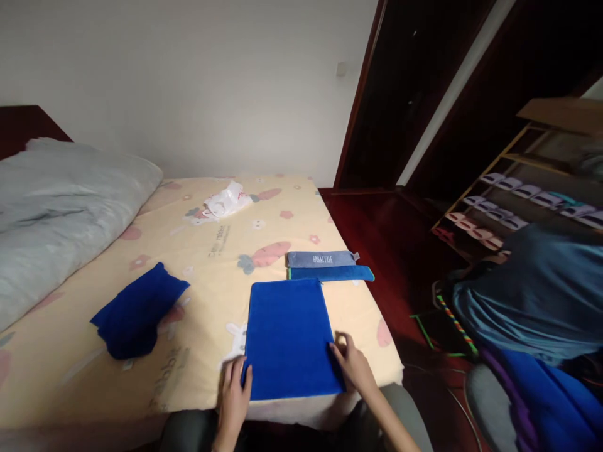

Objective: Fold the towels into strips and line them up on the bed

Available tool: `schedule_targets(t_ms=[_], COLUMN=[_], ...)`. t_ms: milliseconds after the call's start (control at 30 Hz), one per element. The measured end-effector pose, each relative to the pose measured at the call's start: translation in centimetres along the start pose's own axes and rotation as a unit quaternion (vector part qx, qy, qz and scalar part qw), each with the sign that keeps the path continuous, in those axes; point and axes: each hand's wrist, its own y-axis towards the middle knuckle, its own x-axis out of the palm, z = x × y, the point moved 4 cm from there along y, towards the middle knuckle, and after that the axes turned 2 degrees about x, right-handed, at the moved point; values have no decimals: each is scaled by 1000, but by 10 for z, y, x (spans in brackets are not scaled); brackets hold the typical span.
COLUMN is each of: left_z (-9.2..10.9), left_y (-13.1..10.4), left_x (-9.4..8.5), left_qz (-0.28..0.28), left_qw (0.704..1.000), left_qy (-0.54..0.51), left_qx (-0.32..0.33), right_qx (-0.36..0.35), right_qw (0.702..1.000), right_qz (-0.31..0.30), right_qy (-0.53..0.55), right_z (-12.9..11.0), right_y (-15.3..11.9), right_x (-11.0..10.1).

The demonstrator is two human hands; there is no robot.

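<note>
A blue cloth (293, 339) lies flat in a neat rectangle at the bed's front edge. At its left edge rests my left hand (234, 389), fingers stretched forward and thumb touching the cloth. My right hand (352, 363) is at the opposite edge, the thumb against the cloth and the index finger bent and apart from it. Just beyond the cloth lie a folded grey-blue towel with white lettering (320, 259) and a folded darker blue towel with green edging (330, 273). Off to the left sits another blue cloth (139, 311), crumpled, with a small white tag.
A white plastic bag (228, 201) lies farther back on the patterned bed sheet (211, 263). A grey quilt (70, 213) covers the left side. Beyond the bed's right edge are the dark red floor (377, 232), a slipper rack (511, 141) and draped blue fabric (527, 289).
</note>
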Motion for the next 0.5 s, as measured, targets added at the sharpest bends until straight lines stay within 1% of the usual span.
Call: schedule_targets(t_ms=[67, 133, 167, 233, 333, 400, 500], left_z=[0, 2, 3, 5, 2, -1, -6], left_y=[-29, -42, -44, -42, -37, -37, -42], left_x=[-8, -14, -16, -18, -20, -20, -24], left_qz=[-3, -8, -11, -13, -10, -15, -35], left_qw=[1000, 1000, 999, 997, 991, 986, 980], left_qy=[4, -11, -24, -54, -94, -114, -133], left_qx=[-8, -21, -30, -52, -96, -122, -145], right_qx=[9, 9, 4, -9, -20, -25, -32], right_qw=[999, 999, 1000, 999, 992, 989, 987], right_qz=[-13, -19, -18, -4, 29, 41, 67], right_qy=[-40, -45, -26, 42, 121, 140, 140], right_z=[19, 28, 29, 25, 16, 12, 10], right_y=[-43, -72, -80, -85, -79, -75, -74], right_x=[5, 10, 10, 9, 2, -1, -5])
